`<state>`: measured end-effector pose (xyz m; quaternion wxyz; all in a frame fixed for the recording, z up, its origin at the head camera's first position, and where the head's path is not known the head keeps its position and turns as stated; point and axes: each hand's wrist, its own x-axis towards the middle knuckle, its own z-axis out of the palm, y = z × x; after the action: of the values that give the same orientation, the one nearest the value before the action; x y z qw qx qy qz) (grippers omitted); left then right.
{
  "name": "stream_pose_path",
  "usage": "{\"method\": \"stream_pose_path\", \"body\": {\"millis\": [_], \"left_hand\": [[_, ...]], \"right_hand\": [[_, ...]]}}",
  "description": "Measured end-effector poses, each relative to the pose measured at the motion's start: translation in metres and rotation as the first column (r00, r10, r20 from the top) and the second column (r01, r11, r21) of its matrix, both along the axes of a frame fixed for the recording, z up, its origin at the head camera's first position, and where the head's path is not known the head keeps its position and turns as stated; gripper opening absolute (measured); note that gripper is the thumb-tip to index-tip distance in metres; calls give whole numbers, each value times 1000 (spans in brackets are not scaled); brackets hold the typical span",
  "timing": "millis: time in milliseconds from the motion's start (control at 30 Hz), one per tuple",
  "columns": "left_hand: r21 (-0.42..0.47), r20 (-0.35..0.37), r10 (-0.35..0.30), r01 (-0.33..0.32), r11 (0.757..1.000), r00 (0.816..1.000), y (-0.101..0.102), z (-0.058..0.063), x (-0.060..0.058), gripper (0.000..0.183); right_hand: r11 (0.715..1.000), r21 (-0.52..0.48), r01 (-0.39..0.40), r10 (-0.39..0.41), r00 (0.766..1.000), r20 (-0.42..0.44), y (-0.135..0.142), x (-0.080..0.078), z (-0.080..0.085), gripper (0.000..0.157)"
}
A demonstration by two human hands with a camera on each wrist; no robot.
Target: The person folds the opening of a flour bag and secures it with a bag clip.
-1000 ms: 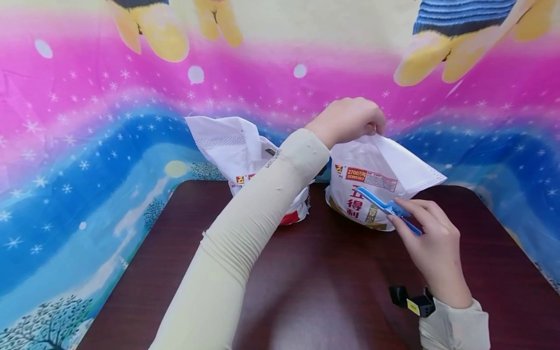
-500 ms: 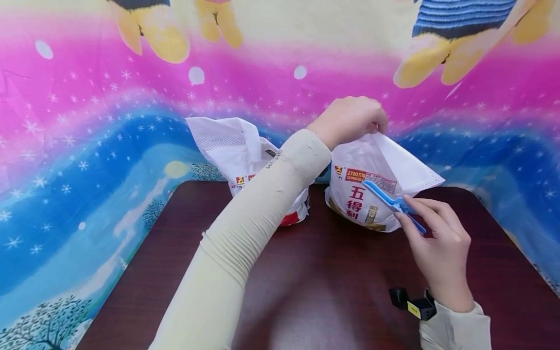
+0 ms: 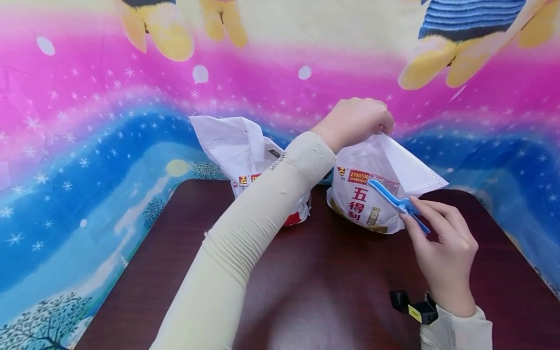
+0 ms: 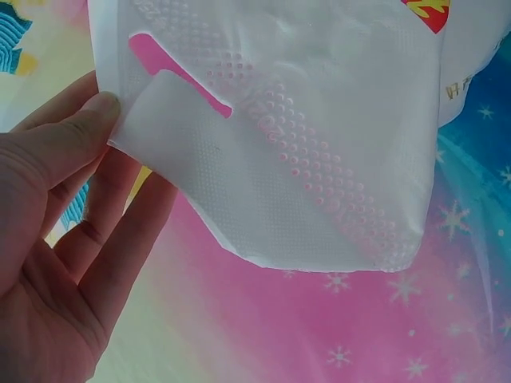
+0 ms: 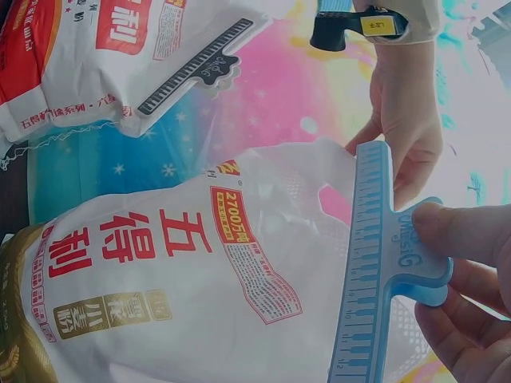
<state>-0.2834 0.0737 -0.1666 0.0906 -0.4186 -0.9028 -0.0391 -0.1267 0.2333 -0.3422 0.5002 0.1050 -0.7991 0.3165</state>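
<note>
My left hand [image 3: 356, 121] pinches the top edge of a white flour bag [image 3: 343, 197] with red lettering, standing at the table's back right. In the left wrist view, thumb and fingers hold the bag's corner [image 4: 152, 120] beside a cut-out handle slot. My right hand [image 3: 448, 248] grips a blue bag clip [image 3: 389, 197] by its squeeze tabs, in front of the bag. Seen from the right wrist, the clip's long bar [image 5: 363, 263], printed with piano keys, overlaps the bag's upper part.
Another white flour bag [image 3: 229, 141] stands to the left, partly hidden by my left sleeve [image 3: 258, 218]. A black piano-key clip [image 5: 200, 72] is on it. The dark wooden table [image 3: 302, 291] backs onto a colourful printed cloth [image 3: 131, 82].
My right hand has moved a little to the right with the blue bag clip. My left hand keeps hold of the flour bag's top, almost unmoved.
</note>
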Motion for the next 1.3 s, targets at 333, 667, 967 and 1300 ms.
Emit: {"method": "stream_pose_path", "body": {"millis": [333, 667, 967, 1300], "left_hand": [[-11, -32, -2, 2, 1000, 999, 2, -1, 0, 30], [-10, -10, 3, -3, 1000, 1000, 4, 2, -1, 29], [17, 87, 29, -31, 999, 996, 5, 11, -2, 28], [-26, 175, 53, -49, 998, 983, 10, 23, -1, 25]], "right_hand": [[1000, -20, 8, -9, 1000, -26, 0, -1, 2, 49], [999, -41, 24, -26, 999, -47, 3, -4, 3, 45], [997, -30, 67, -68, 996, -55, 8, -3, 18, 41], [994, -7, 107, -107, 991, -80, 12, -1, 36, 39]]}}
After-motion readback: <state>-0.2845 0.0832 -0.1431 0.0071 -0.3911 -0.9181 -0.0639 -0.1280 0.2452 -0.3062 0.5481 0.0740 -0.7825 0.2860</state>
